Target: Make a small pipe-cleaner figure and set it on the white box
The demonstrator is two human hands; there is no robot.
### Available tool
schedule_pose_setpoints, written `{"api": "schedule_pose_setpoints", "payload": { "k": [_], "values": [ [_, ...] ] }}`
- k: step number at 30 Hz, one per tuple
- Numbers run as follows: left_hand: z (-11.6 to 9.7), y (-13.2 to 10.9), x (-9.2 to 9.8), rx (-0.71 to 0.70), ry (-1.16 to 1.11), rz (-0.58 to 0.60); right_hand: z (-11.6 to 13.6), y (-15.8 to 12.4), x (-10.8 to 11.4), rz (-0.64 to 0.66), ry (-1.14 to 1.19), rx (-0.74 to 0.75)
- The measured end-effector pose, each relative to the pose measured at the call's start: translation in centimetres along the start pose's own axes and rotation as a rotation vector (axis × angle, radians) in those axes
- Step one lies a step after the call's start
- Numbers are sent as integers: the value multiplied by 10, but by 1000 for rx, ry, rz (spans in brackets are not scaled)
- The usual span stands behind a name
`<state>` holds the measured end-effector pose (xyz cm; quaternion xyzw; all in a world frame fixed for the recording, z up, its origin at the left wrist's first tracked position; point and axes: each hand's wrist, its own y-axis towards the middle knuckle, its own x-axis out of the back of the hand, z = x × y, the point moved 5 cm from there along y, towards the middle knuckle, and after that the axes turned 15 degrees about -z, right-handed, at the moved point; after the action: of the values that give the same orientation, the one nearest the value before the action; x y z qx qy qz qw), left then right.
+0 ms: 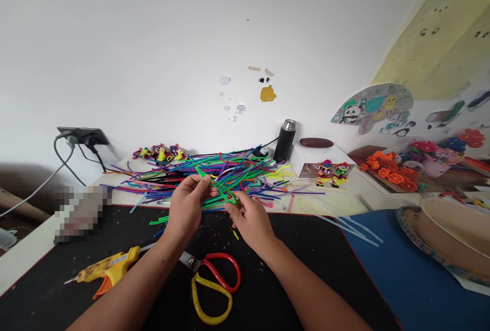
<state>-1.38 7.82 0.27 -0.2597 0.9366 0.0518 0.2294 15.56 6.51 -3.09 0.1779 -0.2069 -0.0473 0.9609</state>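
Between my hands, above the black mat, is a bent green pipe cleaner (221,186). My left hand (187,202) pinches it near one end, thumb on top. At its folded right end, the fingers of my right hand (248,217) are closed on it. Behind the hands lies a wide heap of pipe cleaners (153,178) in green, purple, blue, red and black. Scissors (214,285) with one red and one yellow handle lie below my hands, their blades partly hidden by my left forearm. A yellow glue gun (111,270) rests on the mat to the left.
A black thermos (285,142) stands by a white box (321,155) at the wall. Small colourful figures (331,174) sit before the box. Clear glue sticks (356,229) lie to the right, near a large beige bowl (455,229). Cables hang from a power socket (84,136) at left.
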Motion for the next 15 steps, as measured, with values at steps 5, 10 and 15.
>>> {"api": "schedule_pose_setpoints", "payload": {
  "k": [5,10,15],
  "values": [
    [1,-1,-1,-5,-5,3,-3,1,-2,21,126,-55],
    [0,-3,-2,-7,-16,6,-6,1,-8,83,347,-241],
    [-1,-4,-3,-7,-22,9,-7,2,-12,114,435,-332]
  ]
}}
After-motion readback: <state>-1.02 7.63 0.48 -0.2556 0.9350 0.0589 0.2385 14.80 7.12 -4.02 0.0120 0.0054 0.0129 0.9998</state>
